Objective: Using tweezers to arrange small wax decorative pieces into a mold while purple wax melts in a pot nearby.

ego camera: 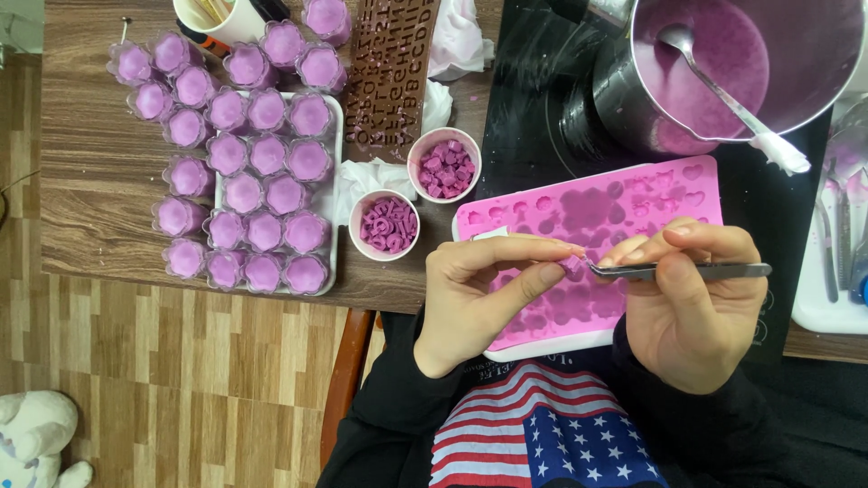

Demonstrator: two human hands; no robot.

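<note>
Over the pink mold (579, 212), the left hand (479, 294) pinches a tiny purple piece (571, 263) between thumb and finger. Just beside it, the right hand (696, 303) grips thin metal tweezers (687, 269), whose tip touches the piece. Two small cups (386, 226) of purple bits sit nearby.

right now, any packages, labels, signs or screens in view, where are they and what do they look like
No packages, signs or screens.
Letter mould: brown rectangular slab with raised characters, top centre of the table, beside the tray of purple cups.
Shirt print: red and white stripes with white stars on blue, bottom centre, below the left hand and the right hand holding tweezers.
</note>
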